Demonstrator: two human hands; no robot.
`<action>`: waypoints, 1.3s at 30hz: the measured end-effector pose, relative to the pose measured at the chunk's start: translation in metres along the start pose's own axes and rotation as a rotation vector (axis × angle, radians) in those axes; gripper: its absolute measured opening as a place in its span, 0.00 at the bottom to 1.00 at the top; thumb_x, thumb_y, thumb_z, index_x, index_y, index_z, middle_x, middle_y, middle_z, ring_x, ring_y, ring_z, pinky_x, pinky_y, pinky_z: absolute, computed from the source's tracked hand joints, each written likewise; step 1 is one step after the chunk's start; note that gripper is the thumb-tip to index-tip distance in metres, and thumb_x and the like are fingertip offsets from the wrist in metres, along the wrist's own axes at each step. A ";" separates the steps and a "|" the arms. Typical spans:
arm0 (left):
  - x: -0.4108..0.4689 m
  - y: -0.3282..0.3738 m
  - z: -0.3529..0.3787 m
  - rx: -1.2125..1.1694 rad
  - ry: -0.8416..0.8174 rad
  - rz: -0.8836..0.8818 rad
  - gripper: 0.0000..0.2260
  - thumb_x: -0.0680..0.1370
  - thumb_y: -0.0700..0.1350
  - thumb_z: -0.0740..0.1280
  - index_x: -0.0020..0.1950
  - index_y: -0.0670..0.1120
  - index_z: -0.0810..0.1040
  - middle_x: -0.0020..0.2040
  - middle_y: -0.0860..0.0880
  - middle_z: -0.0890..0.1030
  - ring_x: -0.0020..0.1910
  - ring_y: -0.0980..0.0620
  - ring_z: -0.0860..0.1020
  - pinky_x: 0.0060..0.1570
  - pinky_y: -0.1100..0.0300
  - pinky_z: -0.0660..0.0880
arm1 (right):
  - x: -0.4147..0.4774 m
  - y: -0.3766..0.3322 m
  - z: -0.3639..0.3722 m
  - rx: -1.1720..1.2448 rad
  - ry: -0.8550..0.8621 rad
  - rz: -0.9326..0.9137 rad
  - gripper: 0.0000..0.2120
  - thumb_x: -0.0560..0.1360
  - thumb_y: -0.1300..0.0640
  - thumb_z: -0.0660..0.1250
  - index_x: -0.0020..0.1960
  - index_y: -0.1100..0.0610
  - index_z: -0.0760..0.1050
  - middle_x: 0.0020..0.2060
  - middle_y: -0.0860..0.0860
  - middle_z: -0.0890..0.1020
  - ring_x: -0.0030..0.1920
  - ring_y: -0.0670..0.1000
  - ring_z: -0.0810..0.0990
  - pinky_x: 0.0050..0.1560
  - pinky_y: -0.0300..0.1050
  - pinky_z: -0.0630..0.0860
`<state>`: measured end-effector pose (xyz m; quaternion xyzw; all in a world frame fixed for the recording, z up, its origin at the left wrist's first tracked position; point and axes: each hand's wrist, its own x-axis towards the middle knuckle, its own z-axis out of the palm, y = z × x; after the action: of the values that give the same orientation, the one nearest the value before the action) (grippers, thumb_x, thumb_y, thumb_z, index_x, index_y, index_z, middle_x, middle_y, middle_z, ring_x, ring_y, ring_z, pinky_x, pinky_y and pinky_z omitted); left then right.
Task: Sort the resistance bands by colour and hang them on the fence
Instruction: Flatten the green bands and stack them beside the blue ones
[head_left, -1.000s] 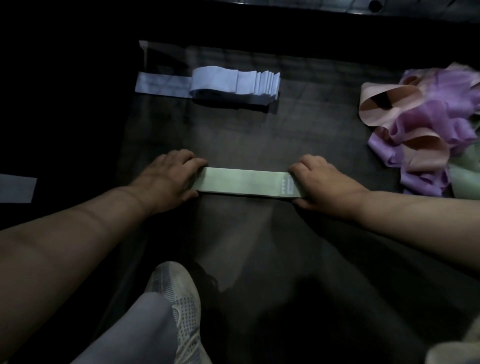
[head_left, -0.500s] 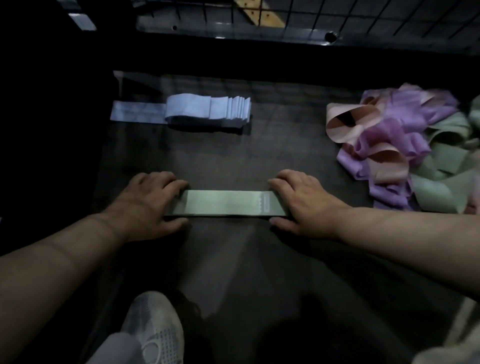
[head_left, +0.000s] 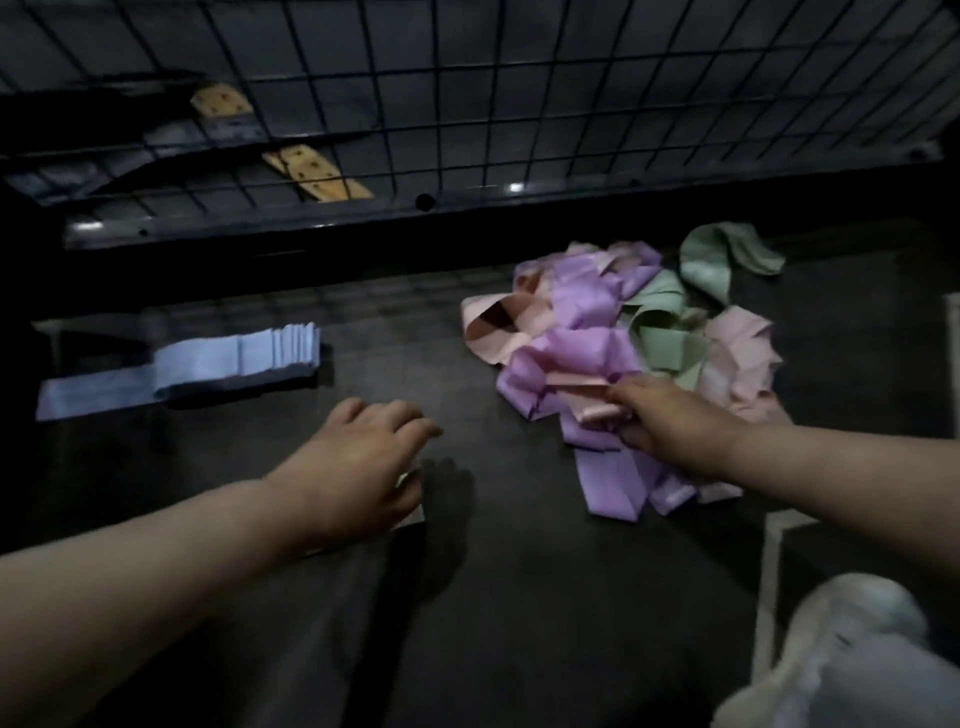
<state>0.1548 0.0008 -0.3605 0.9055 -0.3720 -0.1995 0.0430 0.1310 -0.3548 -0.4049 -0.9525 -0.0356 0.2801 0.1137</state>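
Observation:
A tangled pile of purple (head_left: 584, 306), pink (head_left: 740, 338) and green bands (head_left: 709, 257) lies on the dark surface at the right. My right hand (head_left: 670, 426) reaches into its near edge, thumb and fingers closed on a pink band (head_left: 597, 413). My left hand (head_left: 363, 462) hovers with relaxed fingers over the flattened green band (head_left: 414, 496), which it hides except for a pale sliver. A neat stack of folded blue bands (head_left: 234, 358) sits at the far left. The black wire fence (head_left: 467, 104) rises along the far edge.
Tan wooden pieces (head_left: 311, 171) lie behind the fence. A white shoe (head_left: 857, 629) fills the lower right corner, next to a pale upright bar (head_left: 771, 571). Dark surface (head_left: 519, 597) stretches between my arms.
Both hands let go of the green band's ends. My right hand moved right into the mixed pile and took a pink band. The camera tilted up, and the fence came into view.

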 end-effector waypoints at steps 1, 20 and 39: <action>0.013 0.012 -0.009 0.011 -0.072 0.024 0.27 0.74 0.58 0.53 0.71 0.52 0.70 0.65 0.50 0.74 0.61 0.48 0.77 0.63 0.52 0.66 | -0.004 0.003 -0.001 0.053 0.033 -0.037 0.16 0.74 0.59 0.68 0.62 0.55 0.76 0.57 0.56 0.75 0.57 0.60 0.77 0.56 0.51 0.74; 0.170 0.120 0.032 -0.276 -0.214 -0.195 0.21 0.74 0.54 0.70 0.66 0.55 0.73 0.65 0.44 0.62 0.63 0.39 0.69 0.67 0.48 0.69 | -0.018 0.040 -0.020 -0.278 0.017 0.021 0.16 0.78 0.50 0.63 0.65 0.50 0.70 0.62 0.53 0.75 0.65 0.57 0.72 0.66 0.53 0.64; 0.184 0.137 -0.026 -1.244 0.057 -0.146 0.30 0.69 0.45 0.79 0.68 0.51 0.74 0.62 0.48 0.80 0.60 0.52 0.80 0.62 0.50 0.77 | -0.064 -0.023 -0.133 1.395 0.503 0.122 0.10 0.80 0.59 0.64 0.57 0.64 0.76 0.46 0.60 0.82 0.44 0.54 0.82 0.45 0.51 0.81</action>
<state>0.1936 -0.2262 -0.3660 0.7392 -0.1220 -0.3566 0.5581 0.1487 -0.3668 -0.2571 -0.6949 0.2305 0.0171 0.6809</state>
